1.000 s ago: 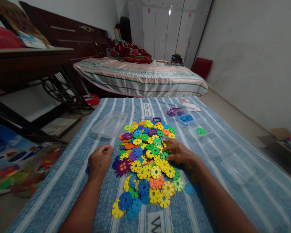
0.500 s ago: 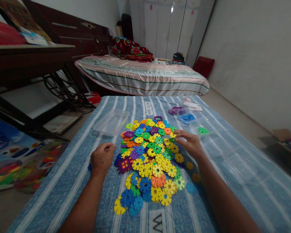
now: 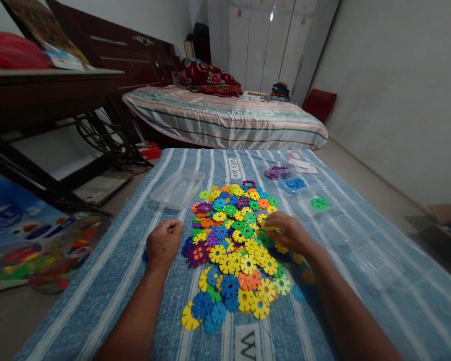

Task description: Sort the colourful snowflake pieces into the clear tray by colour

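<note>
Yellow pcs (image 3: 281, 248) partly under R grip (image 3: 288, 233), exact contact unclear

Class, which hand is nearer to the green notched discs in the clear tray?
Right. The right hand is over the right edge of the disc pile, left of the green notched discs; the left hand is across the pile, farther left.

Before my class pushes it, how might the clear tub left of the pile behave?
The clear tub is probably light, since its translucent walls look thin. Its outline looks undistorted, so probably stiff. Sitting low and broad, it may slide rather than tip.
</note>
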{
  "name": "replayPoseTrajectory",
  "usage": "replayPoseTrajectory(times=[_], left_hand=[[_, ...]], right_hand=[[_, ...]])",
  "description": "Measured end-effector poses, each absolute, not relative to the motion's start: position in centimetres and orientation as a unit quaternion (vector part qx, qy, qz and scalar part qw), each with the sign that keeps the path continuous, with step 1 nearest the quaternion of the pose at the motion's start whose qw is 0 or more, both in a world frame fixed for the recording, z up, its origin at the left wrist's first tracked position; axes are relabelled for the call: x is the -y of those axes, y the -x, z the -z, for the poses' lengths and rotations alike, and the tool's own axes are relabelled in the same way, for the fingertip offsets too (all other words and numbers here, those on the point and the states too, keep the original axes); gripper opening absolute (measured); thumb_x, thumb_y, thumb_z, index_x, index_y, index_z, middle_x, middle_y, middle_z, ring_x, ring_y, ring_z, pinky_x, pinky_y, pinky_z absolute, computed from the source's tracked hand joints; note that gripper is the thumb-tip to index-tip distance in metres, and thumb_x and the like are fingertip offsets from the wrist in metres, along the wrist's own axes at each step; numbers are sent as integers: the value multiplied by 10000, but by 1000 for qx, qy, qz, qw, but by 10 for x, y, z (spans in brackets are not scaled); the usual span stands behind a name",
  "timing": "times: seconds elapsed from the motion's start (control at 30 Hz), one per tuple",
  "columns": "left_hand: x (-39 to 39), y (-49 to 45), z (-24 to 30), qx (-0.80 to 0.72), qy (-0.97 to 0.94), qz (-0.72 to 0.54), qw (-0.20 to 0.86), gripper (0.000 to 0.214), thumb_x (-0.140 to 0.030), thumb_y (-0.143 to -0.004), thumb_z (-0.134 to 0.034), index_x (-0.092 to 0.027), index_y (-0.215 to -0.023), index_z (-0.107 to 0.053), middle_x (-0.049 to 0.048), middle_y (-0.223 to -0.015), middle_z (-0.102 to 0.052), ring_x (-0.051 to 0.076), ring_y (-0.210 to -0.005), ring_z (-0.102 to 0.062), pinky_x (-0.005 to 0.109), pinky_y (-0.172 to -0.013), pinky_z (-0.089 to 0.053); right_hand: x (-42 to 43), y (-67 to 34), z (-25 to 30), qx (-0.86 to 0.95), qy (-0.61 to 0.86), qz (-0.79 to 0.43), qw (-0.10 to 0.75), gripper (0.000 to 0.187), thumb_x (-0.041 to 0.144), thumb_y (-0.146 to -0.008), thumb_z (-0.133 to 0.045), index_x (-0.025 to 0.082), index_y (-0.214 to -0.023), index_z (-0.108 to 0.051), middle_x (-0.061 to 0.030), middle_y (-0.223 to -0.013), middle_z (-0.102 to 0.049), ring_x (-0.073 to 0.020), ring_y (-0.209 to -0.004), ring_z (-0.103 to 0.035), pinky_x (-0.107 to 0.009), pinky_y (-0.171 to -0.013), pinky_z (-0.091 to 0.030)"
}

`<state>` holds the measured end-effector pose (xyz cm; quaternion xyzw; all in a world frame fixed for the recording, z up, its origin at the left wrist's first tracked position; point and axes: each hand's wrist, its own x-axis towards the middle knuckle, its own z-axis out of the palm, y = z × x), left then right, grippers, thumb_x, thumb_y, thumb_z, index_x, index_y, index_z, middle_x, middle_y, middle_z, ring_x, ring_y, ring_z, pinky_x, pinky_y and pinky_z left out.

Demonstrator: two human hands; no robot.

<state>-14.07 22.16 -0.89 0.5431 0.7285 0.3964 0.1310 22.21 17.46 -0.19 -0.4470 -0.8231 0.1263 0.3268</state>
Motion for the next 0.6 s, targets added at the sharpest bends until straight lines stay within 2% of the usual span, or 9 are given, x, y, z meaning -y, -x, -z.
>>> replayPoseTrajectory(times=[0.1, 0.27, 0.37, 0.6], left_hand=[[-221, 141, 9, -728, -543, -396, 136, 240, -445, -687, -548, -245, -720, -675, 22, -832, -753, 220, -797, -685, 306, -804, -532], [-222, 141, 10, -727, -542, -400, 132, 220, -428, -695, -557, -242, -715, -673, 10, -807, -745, 208, -784, -679, 292, -787, -530], [-222, 140, 10, -729, -540, -397, 137, 213, -419, -698, -560, -241, -718, -675, 8, -801, -741, 207, -784, -683, 289, -785, -531], [-223, 140, 11, -729, -540, -400, 130, 207, -417, -696, -557, -241, -701, -666, 9, -787, -735, 211, -787, -682, 294, -788, -529]], right_hand=[[-172, -210, -2, 856, 419, -148, 263, 230, 174, -791, -745, 253, -1005, -766, -91, -1205, -701, -272, -1156, -643, -419, -991, -525], [-171, -210, 3, 848, 448, -166, 231, 297, 154, -744, -782, 249, -1026, -781, -104, -1305, -666, -305, -1229, -620, -461, -1043, -508], [-173, -212, 5, 839, 456, -183, 234, 272, 171, -739, -803, 244, -999, -778, -109, -1316, -663, -308, -1241, -616, -469, -1042, -509], [-174, -214, -3, 803, 467, -258, 265, 93, 157, -737, -793, 220, -768, -733, -96, -1291, -685, -296, -1221, -637, -466, -1028, -512]])
